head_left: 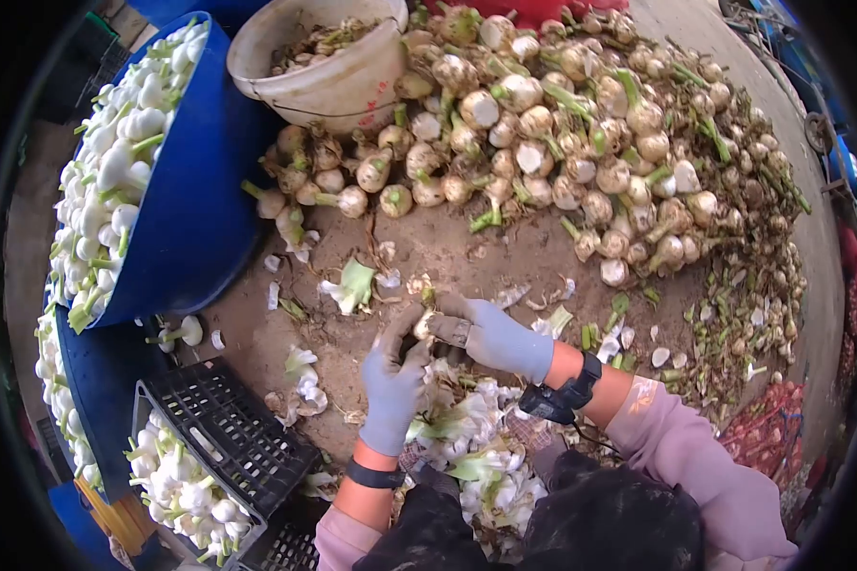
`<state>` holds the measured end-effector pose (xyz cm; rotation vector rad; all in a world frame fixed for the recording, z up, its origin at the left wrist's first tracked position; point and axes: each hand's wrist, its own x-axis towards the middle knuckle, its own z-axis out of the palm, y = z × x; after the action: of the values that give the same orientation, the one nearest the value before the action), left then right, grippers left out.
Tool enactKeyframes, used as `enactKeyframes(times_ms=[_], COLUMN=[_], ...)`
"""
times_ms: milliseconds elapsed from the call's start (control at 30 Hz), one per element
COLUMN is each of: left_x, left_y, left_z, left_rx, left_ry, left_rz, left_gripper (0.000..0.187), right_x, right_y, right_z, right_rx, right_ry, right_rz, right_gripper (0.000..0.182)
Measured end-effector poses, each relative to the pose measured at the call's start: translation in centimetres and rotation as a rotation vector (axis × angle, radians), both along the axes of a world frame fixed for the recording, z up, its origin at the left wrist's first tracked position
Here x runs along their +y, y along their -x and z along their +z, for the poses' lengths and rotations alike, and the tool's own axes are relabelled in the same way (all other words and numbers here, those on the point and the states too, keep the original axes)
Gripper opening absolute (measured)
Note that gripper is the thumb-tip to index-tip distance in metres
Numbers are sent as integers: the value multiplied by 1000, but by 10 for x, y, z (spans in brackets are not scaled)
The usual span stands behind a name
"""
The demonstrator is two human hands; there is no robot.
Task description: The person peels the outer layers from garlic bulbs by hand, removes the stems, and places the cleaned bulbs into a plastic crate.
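Both my hands wear grey gloves with dirt-darkened fingers. A small garlic bulb (423, 325) with a short green stem sits between them, above the dirty floor. My left hand (393, 376) is closed around the bulb from the left side. From the right, my right hand (486, 333) has its fingers closed against the same bulb, partly covering it. Loose peeled garlic skins (471, 428) lie below my hands, between my legs. Just beyond my fingers is a piece of pale green peel (352, 287).
Unpeeled garlic bulbs (533, 124) form a large heap ahead and to the right. A white bucket (371, 90) stands at its left end. Peeled garlic fills a blue tub (186, 190) at left and a black crate (248, 433) below it. A red mesh sack (767, 428) lies right.
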<state>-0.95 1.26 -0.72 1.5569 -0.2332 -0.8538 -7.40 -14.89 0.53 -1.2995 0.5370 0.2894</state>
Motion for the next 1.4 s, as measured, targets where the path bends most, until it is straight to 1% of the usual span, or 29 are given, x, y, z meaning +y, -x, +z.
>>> enactKeyframes(times_ms=[33, 133, 200, 233, 300, 333, 367, 400, 467, 533, 600, 633, 667, 700, 767, 800, 833, 867, 933, 967, 1033, 1067, 1133, 1200, 1233, 1267, 1333, 1367, 1400], left_x=[5, 7, 3, 6, 9, 9, 11, 12, 15, 15, 14, 15, 17, 18, 22, 25, 27, 27, 25, 23, 15, 9, 5, 11, 16, 19, 15, 16, 14], left_y=[1, 16, 27, 28, 32, 34, 34, 33, 29, 29, 33, 37, 40, 39, 33, 34, 35, 35, 37, 39, 42, 43, 42, 34, 26, 24, 21, 15, 13], left_z=[-7, 2, 7, 1, -2, 1, 6, 9, 11, 16, 12, 3, -3, 0, 8, 7, 7, 7, 7, 7, 10, 15, 20, 22, 24, 14, 0, -1, 8], left_rx=[-150, -44, -46, 18, 31, 43, 101, 154, 197, 295, 246, 121, -5, -3, 249, 250, 422, 591, 626, 660, 696, 599, 505, 197, 277, 278, 173, 15, 16], left_ry=[-16, -57, -26, -27, -17, -30, 30, 90, 90, 86, 35, 49, 61, 58, 61, 55, 177, 302, 306, 312, 321, 239, 155, -102, -186, -189, 94, -153, -149], left_rz=[-63, -195, -125, -100, -63, -57, -54, -51, -56, -12, -13, -40, -66, -65, -94, -92, -67, -41, -13, 15, 46, 71, 88, -183, -240, -237, 83, 66, 72], left_gripper=[49, 48, 48, 48, 50, 50, 50, 50, 47, 49, 48, 48, 49, 49, 38, 38, 39, 44, 50, 56, 62, 62, 64, 64, 57, 57, 55, 45, 45], right_x=[-2, -7, 1, 8, 14, 17, 17, 17, 14, 14, 12, 10, 12, 15, 18, 19, 19, 19, 20, 22, 26, 26, 25, 21, 21, 22, 29, 31, 33], right_y=[7, 21, 28, 30, 40, 40, 42, 45, 51, 53, 53, 49, 50, 51, 51, 52, 54, 56, 58, 59, 56, 58, 56, 49, 48, 47, 53, 57, 60], right_z=[3, 5, -2, -11, -11, 0, 15, 13, 7, 2, 0, 9, 7, 2, -1, 0, 1, 2, 4, -1, -12, -14, -5, -4, -10, -13, -11, -10, -14], right_rx=[13, 118, 61, -28, -50, -81, 94, 99, 72, 28, -148, -6, -2, 1, -2, -41, -81, -80, -250, -250, -414, -413, -22, -6, 29, 64, 47, 28, 28], right_ry=[-10, 58, 147, 351, 339, 325, 94, 79, -159, -156, 240, 269, 268, 268, 262, 493, 723, 720, 1028, 1029, 922, 923, 224, 204, 328, 452, 332, 219, 223], right_rz=[-11, 103, 46, 49, 26, -6, -18, -13, -25, -36, -19, 47, 46, 14, -16, 75, 167, 168, 197, 198, -27, -28, -42, -37, 25, 90, 64, 39, 45], right_gripper=[35, 32, 32, 28, 26, 24, 25, 25, 27, 28, 28, 27, 27, 25, 23, 26, 30, 30, 31, 31, 29, 29, 28, 25, 25, 25, 24, 23, 23])
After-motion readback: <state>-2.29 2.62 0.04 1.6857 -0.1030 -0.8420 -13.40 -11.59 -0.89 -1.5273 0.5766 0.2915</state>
